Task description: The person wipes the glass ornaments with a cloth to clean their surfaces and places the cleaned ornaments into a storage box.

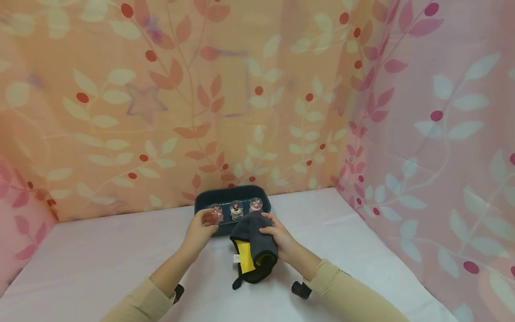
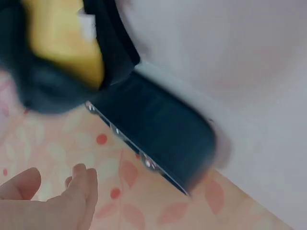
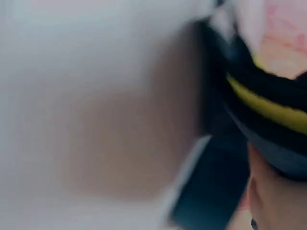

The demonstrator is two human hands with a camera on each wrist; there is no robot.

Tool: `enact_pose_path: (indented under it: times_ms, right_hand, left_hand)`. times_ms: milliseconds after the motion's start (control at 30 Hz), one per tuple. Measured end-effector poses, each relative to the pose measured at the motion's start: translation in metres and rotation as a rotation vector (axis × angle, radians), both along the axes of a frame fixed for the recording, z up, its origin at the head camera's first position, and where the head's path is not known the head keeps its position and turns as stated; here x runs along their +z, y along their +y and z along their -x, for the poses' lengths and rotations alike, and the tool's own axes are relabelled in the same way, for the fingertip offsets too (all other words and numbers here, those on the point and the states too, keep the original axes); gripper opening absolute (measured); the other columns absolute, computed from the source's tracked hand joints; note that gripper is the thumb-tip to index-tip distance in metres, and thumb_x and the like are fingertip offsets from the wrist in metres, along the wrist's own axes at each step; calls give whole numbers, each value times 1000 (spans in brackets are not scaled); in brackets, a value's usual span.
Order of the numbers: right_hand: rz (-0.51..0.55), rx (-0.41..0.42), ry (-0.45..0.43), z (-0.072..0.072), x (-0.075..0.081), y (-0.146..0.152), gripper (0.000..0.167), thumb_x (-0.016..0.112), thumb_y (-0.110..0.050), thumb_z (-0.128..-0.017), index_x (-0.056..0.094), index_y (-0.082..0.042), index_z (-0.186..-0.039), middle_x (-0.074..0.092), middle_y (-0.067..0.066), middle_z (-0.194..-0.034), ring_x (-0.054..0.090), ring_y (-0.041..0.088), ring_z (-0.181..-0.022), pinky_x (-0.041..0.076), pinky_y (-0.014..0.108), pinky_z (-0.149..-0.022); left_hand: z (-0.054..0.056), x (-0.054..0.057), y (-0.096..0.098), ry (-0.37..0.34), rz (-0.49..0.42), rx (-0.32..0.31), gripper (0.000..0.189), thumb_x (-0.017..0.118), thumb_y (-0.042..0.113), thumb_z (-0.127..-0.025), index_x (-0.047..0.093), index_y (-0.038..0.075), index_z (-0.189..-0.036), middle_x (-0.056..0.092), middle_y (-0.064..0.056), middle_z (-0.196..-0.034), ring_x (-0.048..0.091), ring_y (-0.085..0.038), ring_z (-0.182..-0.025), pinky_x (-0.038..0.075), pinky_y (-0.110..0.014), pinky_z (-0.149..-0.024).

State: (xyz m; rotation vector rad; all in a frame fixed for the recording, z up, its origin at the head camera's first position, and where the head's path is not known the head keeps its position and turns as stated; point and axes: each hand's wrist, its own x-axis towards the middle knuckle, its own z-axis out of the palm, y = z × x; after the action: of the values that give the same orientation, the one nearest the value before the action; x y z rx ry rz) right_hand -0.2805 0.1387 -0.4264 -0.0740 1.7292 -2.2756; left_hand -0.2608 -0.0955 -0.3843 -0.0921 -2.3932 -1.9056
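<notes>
In my right hand I grip a grey cloth with a yellow inner side and black edging, folded over on itself. A white tag and a small black loop hang from its left side. The cloth is held in front of a dark blue tray. Three small clear globes with figures inside stand in the tray: a left globe, a middle globe and a right globe. My left hand is by the left globe, fingertips overlapping it. Its fingers look relaxed, holding nothing, in the left wrist view.
The tray stands on a white tabletop, close to a leaf-patterned curtain behind it. Another curtain in pink closes off the right side. A black device sits at my right wrist.
</notes>
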Motion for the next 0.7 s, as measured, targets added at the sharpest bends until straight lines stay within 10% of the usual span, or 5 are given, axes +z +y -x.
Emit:
enact_pose_path:
  times_ms: [267, 433, 700]
  right_hand:
    - [-487, -129, -29, 36, -37, 52, 76, 64, 5, -83, 30, -8, -149, 27, 34, -147, 40, 46, -128, 38, 52, -102]
    - [-729, -125, 87, 40, -39, 76, 76, 72, 1, -81, 34, -3, -146, 50, 33, -124, 56, 40, -103, 50, 44, -80]
    - [-769, -116, 96, 32, -32, 98, 63, 69, 1, -83, 41, 2, -139, 54, 21, -104, 54, 27, -83, 46, 34, -66]
  left_hand:
    - [-45, 0, -41, -74, 49, 20, 47, 49, -3, -95, 33, -13, -138, 49, -31, -129, 48, -41, -122, 38, -49, -103]
    - [-59, -8, -56, -105, 76, 52, 47, 50, 1, -96, 34, -12, -138, 51, -29, -129, 52, -35, -118, 44, -35, -96]
    - [-77, -19, -82, -157, 97, 74, 48, 50, 5, -99, 32, -12, -140, 46, -31, -135, 51, -36, -121, 47, -22, -85]
